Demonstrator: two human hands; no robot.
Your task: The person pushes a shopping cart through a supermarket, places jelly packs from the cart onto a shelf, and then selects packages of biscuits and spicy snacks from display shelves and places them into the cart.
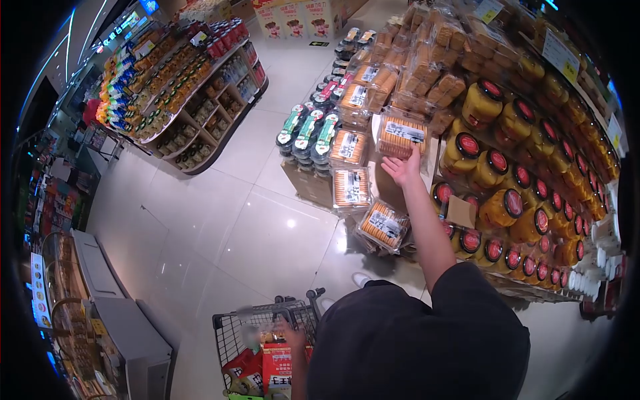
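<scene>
My right hand (403, 169) reaches to the display with its palm turned up and fingers spread, holding nothing. Its fingers are just below a clear pack of round biscuits (403, 133) with a black-and-white label; whether they touch it I cannot tell. More biscuit packs (351, 187) lie nearby in clear plastic, one of them tilted (383, 225) at the stack's front corner. My left hand (291, 333) is low over the shopping cart (223, 333), near a small package; blur and its angle hide the grip. A red packet (277, 367) lies in the cart below it.
Jars with red-and-black lids (503, 207) rise in rows on the right. Dark-lidded containers with green labels (308, 137) stand left of the biscuits. A curved shelf unit (200, 110) is across the tiled floor (267, 227). A grey counter (127, 327) stands at left.
</scene>
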